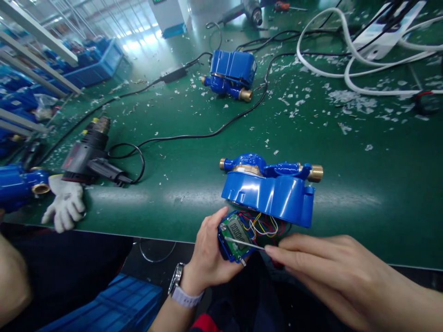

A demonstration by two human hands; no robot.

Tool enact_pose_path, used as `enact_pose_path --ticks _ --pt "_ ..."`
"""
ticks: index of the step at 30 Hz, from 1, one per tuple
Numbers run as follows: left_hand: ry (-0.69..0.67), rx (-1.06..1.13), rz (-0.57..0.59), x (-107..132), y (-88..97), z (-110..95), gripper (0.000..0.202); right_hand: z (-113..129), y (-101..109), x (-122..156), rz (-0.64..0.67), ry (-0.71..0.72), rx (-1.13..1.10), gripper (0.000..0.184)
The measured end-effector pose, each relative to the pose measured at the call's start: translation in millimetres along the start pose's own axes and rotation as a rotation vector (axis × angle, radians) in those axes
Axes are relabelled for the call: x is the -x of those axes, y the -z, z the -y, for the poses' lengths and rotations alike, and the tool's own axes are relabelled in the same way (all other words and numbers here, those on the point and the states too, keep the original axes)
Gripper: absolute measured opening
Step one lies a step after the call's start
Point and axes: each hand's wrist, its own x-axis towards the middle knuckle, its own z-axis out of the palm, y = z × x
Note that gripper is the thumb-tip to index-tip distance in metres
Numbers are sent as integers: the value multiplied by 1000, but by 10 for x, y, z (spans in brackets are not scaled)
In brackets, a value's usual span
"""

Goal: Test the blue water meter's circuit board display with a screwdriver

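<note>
My left hand (212,251), a watch on its wrist, is closed around a small blue-cased circuit board (238,251) with a digit display (236,227). Red, yellow, white and black wires (261,226) run from the board toward a blue water meter (268,196), which lies on its side with brass threaded ends at the bench edge. My right hand (321,258) grips a screwdriver (245,243); its thin metal shaft lies across the board with the tip near the board's left side. A bit of red shows under the fingers, and most of the handle is hidden.
A second blue meter (231,71) stands farther back on the green bench (194,161). Left are a heat gun (92,154), a white glove (65,203) and another person's arm (12,276). Black cords, a white cable (346,69) and plastic scraps lie about.
</note>
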Motion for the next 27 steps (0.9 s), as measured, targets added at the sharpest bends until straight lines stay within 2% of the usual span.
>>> enact_pose_path --ticks 2,8,15,20,27 --pt "10 12 3 -1 2 -4 91 34 23 45 50 -29 -69 50" --pt "16 51 -2 -29 15 -23 91 21 8 158 77 -109 -2 44" --pt "6 85 43 -42 39 -4 80 -29 25 162 -13 -59 65 36" --pt "11 115 48 -42 32 1 76 10 -1 86 -42 -90 70 40" --pt "22 153 52 -5 24 25 79 73 -80 5 -88 -122 22 36"
